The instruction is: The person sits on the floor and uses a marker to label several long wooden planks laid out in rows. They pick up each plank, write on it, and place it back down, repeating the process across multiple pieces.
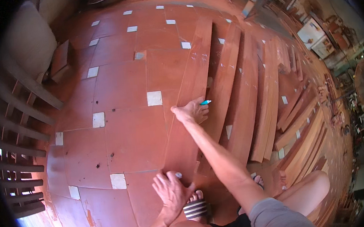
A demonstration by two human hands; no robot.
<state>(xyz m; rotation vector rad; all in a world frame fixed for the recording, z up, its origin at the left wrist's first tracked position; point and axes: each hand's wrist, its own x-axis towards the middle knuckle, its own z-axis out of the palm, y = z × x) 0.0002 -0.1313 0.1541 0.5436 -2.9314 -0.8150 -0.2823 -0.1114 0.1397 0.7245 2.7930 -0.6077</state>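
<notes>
A long reddish-brown wooden plank (196, 68) lies lengthwise before me on the tiled floor, with small pale marks near its far part. My right hand (192, 111) spans its width midway along, thumb at the left edge and fingers at the right. A turquoise pen-like stick (205, 102) with a pale tip pokes out from those fingers. Over the plank's near end, my left hand (170, 192) has its fingers and thumb spread. Beside its fingertips is a small whitish round object (178, 175), whose kind I cannot make out.
Several more planks (248, 92) lie side by side to the right, some pale-marked. Slatted dark wooden furniture (26, 120) stands at left, near a wooden block (61, 60). My striped sandal (195, 209) is close to the plank's near end. A white box (315, 36) sits far right.
</notes>
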